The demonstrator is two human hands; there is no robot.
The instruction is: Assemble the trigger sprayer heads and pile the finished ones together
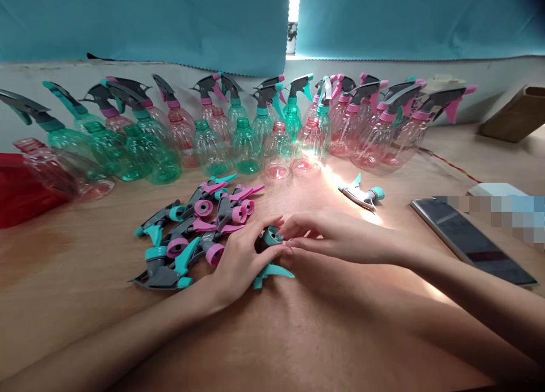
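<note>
My left hand (pixel 240 258) is wrapped round a grey and teal spray trigger head (pixel 271 237); its teal lever (pixel 272 273) sticks out below my palm. My right hand (pixel 327 233) meets it from the right, fingertips pinching at the head's teal cap. Both hands rest on the wooden table (pixel 298 335). Just left of my left hand lies a pile of loose trigger heads (pixel 193 233) in grey, teal and pink.
A row of green and pink spray bottles (pixel 238 131), some capped and some open, lines the far side of the table. A single white trigger head (pixel 361 194) lies right of centre. A phone (pixel 470 240) lies at the right, a red container (pixel 21 190) at the left.
</note>
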